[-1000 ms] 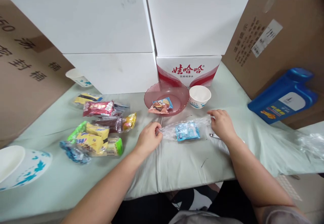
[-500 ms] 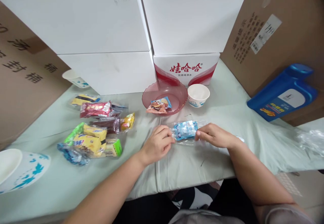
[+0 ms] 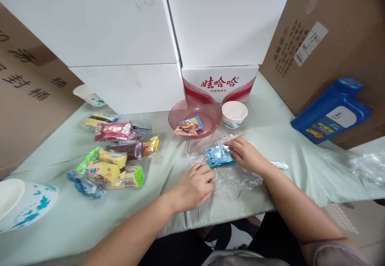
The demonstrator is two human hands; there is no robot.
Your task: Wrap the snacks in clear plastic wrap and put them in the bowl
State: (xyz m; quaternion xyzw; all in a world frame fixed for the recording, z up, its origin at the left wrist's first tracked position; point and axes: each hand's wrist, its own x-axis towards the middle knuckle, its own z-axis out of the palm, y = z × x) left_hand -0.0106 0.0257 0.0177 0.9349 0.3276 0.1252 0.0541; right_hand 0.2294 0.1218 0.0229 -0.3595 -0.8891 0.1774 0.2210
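Observation:
A clear plastic bag (image 3: 237,178) lies spread on the pale green cloth in front of me, with a small blue snack packet (image 3: 219,156) inside or on it. My right hand (image 3: 246,156) pinches the right edge of that blue packet. My left hand (image 3: 195,188) rests curled on the bag's near left edge, holding the plastic down. Behind them stands a pink translucent bowl (image 3: 210,113) holding two small snack packets (image 3: 188,125).
A white paper cup (image 3: 234,114) stands right of the bowl. A heap of wrapped snacks (image 3: 114,154) lies at left, a white plate (image 3: 24,202) at far left. White boxes (image 3: 168,37) and cardboard boxes wall the back; a blue jug (image 3: 331,111) lies at right.
The bag, stretched between both hands before, now lies spread flat. My left hand has drawn back toward me; my right hand has moved left onto the blue packet.

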